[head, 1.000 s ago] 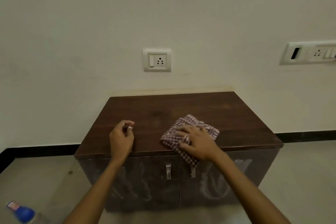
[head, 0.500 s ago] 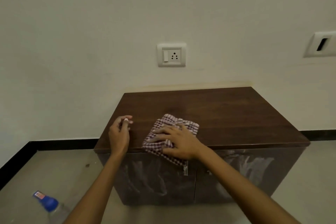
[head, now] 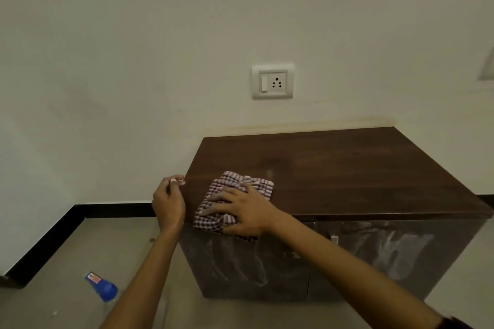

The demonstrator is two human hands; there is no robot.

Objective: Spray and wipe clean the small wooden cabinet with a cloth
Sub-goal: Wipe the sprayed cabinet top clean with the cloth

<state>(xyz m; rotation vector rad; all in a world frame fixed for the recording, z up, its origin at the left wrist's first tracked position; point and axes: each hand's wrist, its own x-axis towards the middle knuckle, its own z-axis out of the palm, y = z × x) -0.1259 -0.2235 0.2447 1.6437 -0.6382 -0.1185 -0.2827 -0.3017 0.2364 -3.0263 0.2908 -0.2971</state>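
Nearest, low on the floor at left: a clear bottle with a blue cap, contents not discernible, well apart from the cabinet. Bare floor lies open to the cabinet's left. Right hand lies palm-down, fingers spread flat, pressing the checked cloth onto the cabinet top at its front-left corner; grip is a flat press, not a closed grasp, and the cloth's near edge hangs just over the front edge. Left hand sits at the cabinet's left edge, fingers loosely curled, thumb and fingertip nearly touching, holding nothing visible. The rest of the dark wooden top, right and rearward, is uncovered. Door fronts below show pale streaks. Behind, the wall carries a white socket plate above the cabinet's back edge.
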